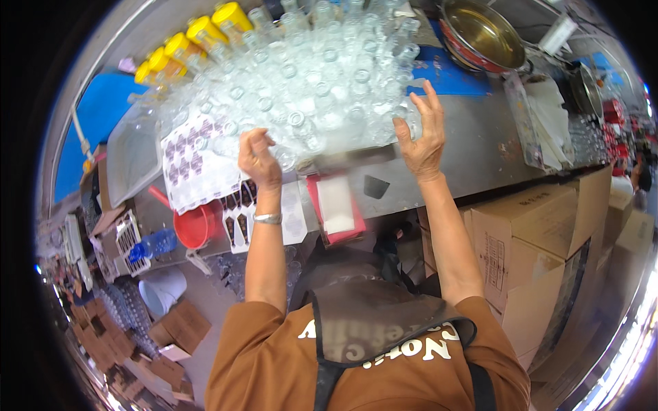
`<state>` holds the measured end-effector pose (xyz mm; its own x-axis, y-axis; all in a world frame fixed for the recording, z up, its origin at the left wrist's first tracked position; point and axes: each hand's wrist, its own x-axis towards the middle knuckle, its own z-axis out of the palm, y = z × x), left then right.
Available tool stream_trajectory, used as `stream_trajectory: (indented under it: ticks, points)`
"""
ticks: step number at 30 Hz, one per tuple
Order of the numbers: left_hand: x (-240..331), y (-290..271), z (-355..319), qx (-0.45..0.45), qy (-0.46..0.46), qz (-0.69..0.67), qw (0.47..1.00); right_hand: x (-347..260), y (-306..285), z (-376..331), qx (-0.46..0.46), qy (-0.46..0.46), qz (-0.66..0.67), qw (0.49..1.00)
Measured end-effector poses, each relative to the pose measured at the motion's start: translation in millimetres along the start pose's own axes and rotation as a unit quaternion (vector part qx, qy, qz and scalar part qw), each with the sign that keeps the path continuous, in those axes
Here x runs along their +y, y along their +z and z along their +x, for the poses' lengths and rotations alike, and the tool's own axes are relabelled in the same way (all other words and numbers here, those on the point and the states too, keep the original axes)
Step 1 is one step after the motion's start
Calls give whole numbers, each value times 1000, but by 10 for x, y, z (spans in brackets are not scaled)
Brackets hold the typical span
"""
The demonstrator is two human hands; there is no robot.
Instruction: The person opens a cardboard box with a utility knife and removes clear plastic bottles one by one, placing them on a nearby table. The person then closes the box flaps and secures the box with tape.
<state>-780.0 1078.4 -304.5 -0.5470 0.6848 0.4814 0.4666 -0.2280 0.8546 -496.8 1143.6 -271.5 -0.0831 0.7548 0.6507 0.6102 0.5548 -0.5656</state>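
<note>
Far left on the steel table (480, 147): a clear plastic tub (133, 154), then a printed sheet of labels (195, 168) with a red funnel (194, 226) just below the table edge. Yellow-capped bottles (188, 38) are ranged along the back. The middle is filled by a dense mass of small clear glass bottles (322, 82), upright and touching, seemingly held together in clear wrap. The left hand (257, 159) is seen curled at the pack's near left corner, fingers closed on the edge. The right hand (421, 133) is spread wide and flat against the right side. The load is judged heavy, rigid piece by piece but loose as a block, slippery and breakable; a hold low at both sides is advised, not by the wrap alone. Right: a metal bowl (483, 34), cardboard boxes (528, 253).
</note>
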Motion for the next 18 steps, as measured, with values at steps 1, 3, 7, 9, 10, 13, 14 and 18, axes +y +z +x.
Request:
stream_trajectory:
  ticks: [1,3,7,9,10,13,14,18]
  points:
    - [-19,-60,-61,1,0,18,1000,-32,-89,20,0,-3,-5,1000]
    - [0,-140,-192,1,17,45,999,-109,-316,-1,0,13,6,1000]
    - [-58,-295,-392,-58,-8,134,989,-131,-746,-246,-24,65,11,998]
    - [-192,-319,-459,-67,-86,59,992,-141,-885,-455,-32,105,30,994]
    - [-176,-335,-465,-66,-94,42,992,-179,-938,-569,-50,122,34,991]
    - [-155,-338,-467,-72,-70,57,993,-323,-1092,-872,-106,165,45,980]
    - [-137,-331,-454,-76,-63,68,993,-376,-1131,-954,-125,171,51,976]
    - [-149,-302,-468,-75,-54,64,994,-529,-1308,-1265,-184,176,56,965]
